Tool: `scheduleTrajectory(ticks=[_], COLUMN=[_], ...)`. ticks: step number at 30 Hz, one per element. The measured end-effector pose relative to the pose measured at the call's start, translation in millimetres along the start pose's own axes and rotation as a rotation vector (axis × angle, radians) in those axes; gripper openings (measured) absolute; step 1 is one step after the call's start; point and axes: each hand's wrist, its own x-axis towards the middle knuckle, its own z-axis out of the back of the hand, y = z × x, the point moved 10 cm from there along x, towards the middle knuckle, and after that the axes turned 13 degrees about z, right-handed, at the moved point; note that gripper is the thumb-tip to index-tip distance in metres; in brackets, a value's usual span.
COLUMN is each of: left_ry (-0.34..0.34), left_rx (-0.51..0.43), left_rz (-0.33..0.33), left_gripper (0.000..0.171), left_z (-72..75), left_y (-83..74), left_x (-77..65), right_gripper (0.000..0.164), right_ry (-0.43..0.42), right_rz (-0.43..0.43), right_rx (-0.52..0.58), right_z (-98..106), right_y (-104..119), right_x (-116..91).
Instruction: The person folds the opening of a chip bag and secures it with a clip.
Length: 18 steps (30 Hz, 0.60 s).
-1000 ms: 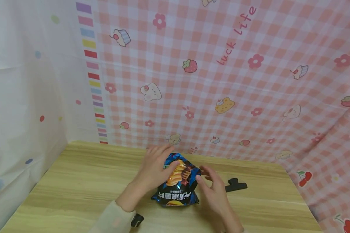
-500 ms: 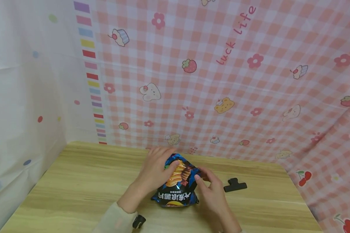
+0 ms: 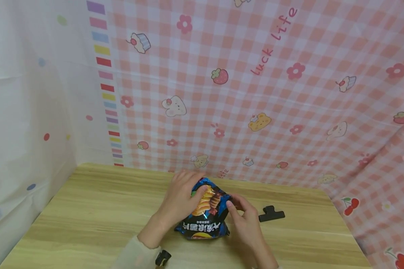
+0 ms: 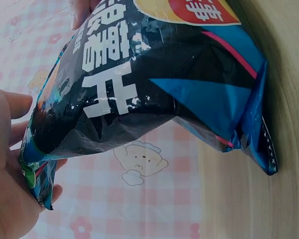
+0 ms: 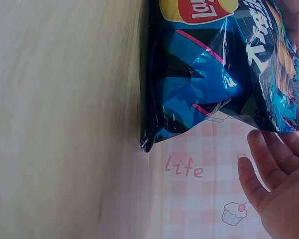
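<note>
The left hand (image 3: 178, 198) has its grip on the upper left side of the chip bag (image 3: 206, 211), fingers wrapped behind the top edge and the thumb lying across the printed front. In the left wrist view the palm (image 4: 7, 184) sits against the bag's (image 4: 139, 74) top corner, with the fingers curled round it. The right hand (image 3: 244, 220) meets the bag at its upper right edge, thumb on the front panel and the fingers bent in close behind; its grip looks narrow, pinching the edge. In the right wrist view the fingers (image 5: 269, 169) appear loosely bent just beside the bag's (image 5: 214, 64) corner, and the contact itself falls at the frame's edge.

The bag stands on the wooden worktop (image 3: 87, 216) near the middle, leaning slightly back toward the pink checked cloth (image 3: 256, 93) hung behind it. A black clip (image 3: 271, 213) lies on the worktop just to the right of the right hand, apart from it.

The bag's top opening is hidden by both hands, so whether it is sealed cannot be told. A small black object (image 3: 163, 257) at the left wrist is cut off by the frame's lower edge. The right forearm also runs out of view at the bottom.
</note>
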Motion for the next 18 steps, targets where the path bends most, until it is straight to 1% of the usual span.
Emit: scheduleTrajectory(ticks=[10, 15, 18], left_ry=[-0.03, -0.062, -0.066], left_rx=[-0.012, -0.026, -0.037], left_rz=[-0.017, -0.034, -0.037], left_gripper=[0.032, 0.028, 0.026], left_z=[1.9, 5.8, 6.8], left_y=[-0.3, -0.3, -0.5], left_x=[-0.4, -0.3, -0.2], right_gripper=[0.017, 0.012, 0.01], right_ry=[-0.074, -0.077, -0.075], right_rz=[0.037, 0.036, 0.037], right_rx=[-0.025, -0.026, -0.029], right_z=[4.5, 4.5, 5.2], right_y=[-0.1, -0.2, 0.2], right_x=[1.4, 1.6, 1.1])
